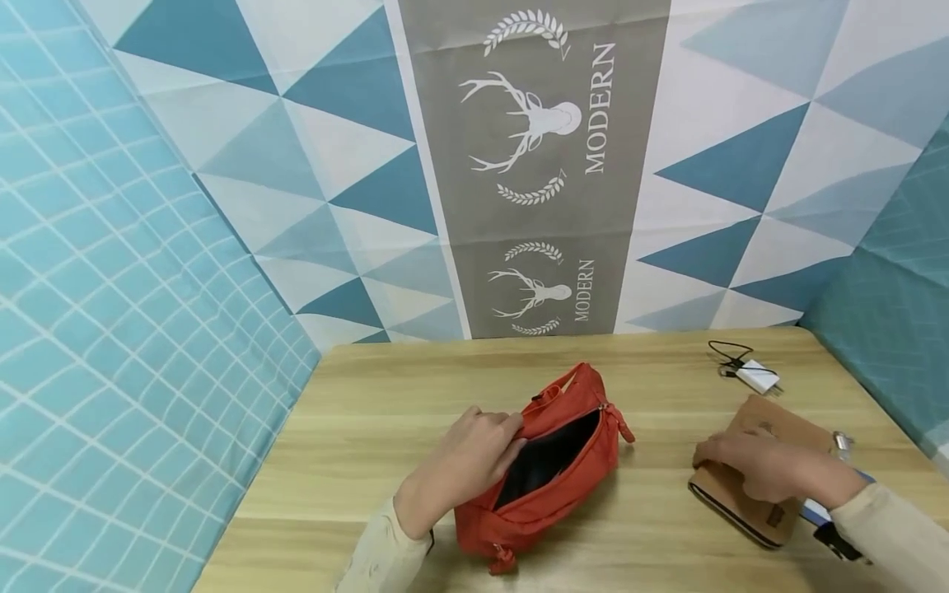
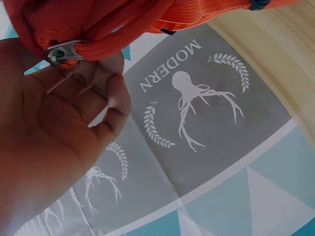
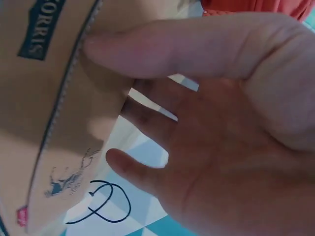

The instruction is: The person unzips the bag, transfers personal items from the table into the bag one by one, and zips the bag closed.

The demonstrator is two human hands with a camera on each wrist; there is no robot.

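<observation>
A red zippered bag (image 1: 544,527) lies at a slant on the table, its top gaping to show a dark lining. My left hand (image 1: 474,453) grips the rim on the bag's left side. Seen from the left wrist, the fingers of the left hand (image 2: 69,108) curl up against the red fabric beside a metal zipper pull (image 2: 64,51). To the right, my right hand (image 1: 764,465) holds a brown wallet (image 1: 741,494) with a dark edge. In the right wrist view the thumb presses one face of the wallet (image 3: 64,123) and the fingers go behind it.
A white charger plug (image 1: 758,376) with a black cable (image 1: 730,354) sits at the back right. By the right forearm are a small metal object (image 1: 843,445), a blue-and-white item (image 1: 815,512) partly covered, and a black item (image 1: 838,543). Patterned cloth (image 1: 356,206) hangs behind the table.
</observation>
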